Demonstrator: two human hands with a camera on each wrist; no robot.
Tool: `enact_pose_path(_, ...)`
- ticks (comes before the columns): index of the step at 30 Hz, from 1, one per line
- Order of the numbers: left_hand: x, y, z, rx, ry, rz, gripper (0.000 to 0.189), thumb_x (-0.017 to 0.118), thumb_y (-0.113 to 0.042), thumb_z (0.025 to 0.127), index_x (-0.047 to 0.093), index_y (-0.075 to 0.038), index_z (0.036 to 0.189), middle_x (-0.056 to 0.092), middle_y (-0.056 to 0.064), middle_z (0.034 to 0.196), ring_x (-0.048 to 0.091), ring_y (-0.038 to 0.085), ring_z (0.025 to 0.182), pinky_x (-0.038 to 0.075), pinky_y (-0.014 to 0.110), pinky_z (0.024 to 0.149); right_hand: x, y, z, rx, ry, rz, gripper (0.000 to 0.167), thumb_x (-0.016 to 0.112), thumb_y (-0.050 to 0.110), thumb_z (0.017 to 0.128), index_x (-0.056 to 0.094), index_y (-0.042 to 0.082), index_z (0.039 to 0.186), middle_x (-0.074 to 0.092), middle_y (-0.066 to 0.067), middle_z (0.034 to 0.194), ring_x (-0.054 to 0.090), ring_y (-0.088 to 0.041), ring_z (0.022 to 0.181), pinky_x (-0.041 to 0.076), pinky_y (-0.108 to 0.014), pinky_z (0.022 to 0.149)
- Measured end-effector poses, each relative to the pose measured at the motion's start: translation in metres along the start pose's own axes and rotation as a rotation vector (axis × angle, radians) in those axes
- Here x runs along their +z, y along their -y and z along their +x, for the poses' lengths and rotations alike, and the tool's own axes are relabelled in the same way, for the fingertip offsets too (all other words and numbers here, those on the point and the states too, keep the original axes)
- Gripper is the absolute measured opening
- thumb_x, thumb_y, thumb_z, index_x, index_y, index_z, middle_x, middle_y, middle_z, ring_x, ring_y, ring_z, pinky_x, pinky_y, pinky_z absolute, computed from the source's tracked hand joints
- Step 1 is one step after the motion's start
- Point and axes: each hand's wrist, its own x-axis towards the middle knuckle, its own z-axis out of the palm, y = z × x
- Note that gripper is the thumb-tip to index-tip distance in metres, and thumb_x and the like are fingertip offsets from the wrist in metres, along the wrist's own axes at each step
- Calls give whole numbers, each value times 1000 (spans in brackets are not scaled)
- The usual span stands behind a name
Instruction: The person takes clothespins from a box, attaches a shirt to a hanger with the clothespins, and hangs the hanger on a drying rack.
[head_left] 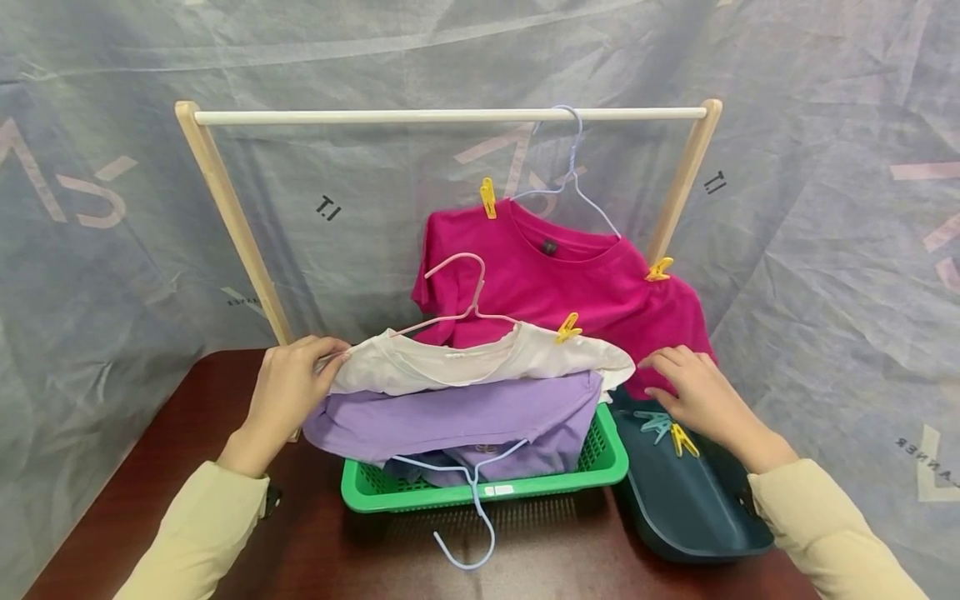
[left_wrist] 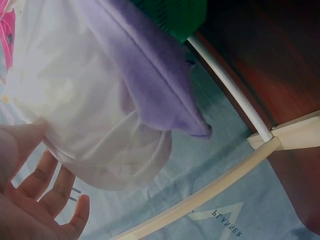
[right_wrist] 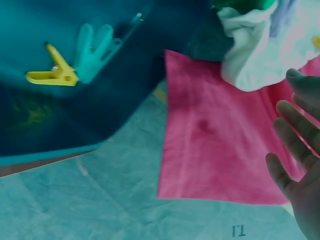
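Observation:
A white T-shirt [head_left: 555, 357] is on a pink hanger [head_left: 477, 287], whose hook points up. One yellow clothespin [head_left: 568, 328] clips its right shoulder. My left hand [head_left: 292, 379] pinches the shirt's left shoulder between thumb and fingers; in the left wrist view, white cloth [left_wrist: 95, 105] hangs from the thumb. Beside the right sleeve, my right hand [head_left: 697, 396] holds nothing, its fingers loosely spread, as the right wrist view also shows. Below lies a purple garment [head_left: 465, 417] over a green basket [head_left: 420, 500], with a light-blue hanger [head_left: 480, 507] hanging hook-down over its front.
Behind, a magenta T-shirt [head_left: 592, 287] hangs by a blue hanger [head_left: 576, 158] from the white rail [head_left: 337, 117], a yellow clothespin [head_left: 488, 198] on one shoulder, another [head_left: 659, 269] on the other. A dark bin [head_left: 675, 517] at right holds teal [head_left: 657, 425] and yellow [head_left: 683, 440] clothespins.

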Motion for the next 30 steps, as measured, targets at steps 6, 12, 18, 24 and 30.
enact_pose_path(6, 0, 6, -2, -5, 9, 11, 7, 71, -17, 77, 71, -12, 82, 69, 3, 74, 64, 25, 63, 43, 42, 58, 8, 0, -16, 22, 102, -11, 35, 79, 9, 64, 64, 8, 96, 63, -5, 90, 54, -20, 84, 40, -36, 67)
enact_pose_path(12, -2, 14, -7, -24, 20, 22, 7, 71, -17, 77, 70, -11, 80, 68, 5, 74, 65, 28, 65, 44, 43, 59, 21, -3, -27, 62, 213, -4, 31, 77, 6, 66, 64, 10, 93, 63, -2, 89, 55, -20, 85, 42, -39, 68)
enact_pose_path(18, -4, 19, -11, -20, 0, 10, 11, 73, -18, 75, 70, -10, 83, 69, 6, 77, 64, 28, 63, 45, 42, 59, 34, -7, -36, 103, 315, -22, 31, 79, 8, 65, 64, 12, 92, 62, 0, 87, 54, -20, 84, 41, -36, 66)
enact_pose_path(24, -8, 22, -15, -29, -24, -2, 13, 75, -15, 74, 70, -7, 83, 69, 7, 76, 60, 24, 55, 44, 41, 57, 45, -13, -41, 94, 353, -23, 28, 77, 5, 65, 63, 12, 88, 63, -3, 87, 55, -22, 83, 40, -35, 62)
enact_pose_path(30, -9, 24, -19, -36, -25, -3, 11, 74, -13, 75, 69, -6, 83, 69, 8, 76, 61, 23, 56, 44, 41, 57, 56, -16, -44, 96, 381, -26, 29, 77, 4, 63, 64, 11, 87, 63, -3, 85, 56, -23, 82, 38, -34, 61)
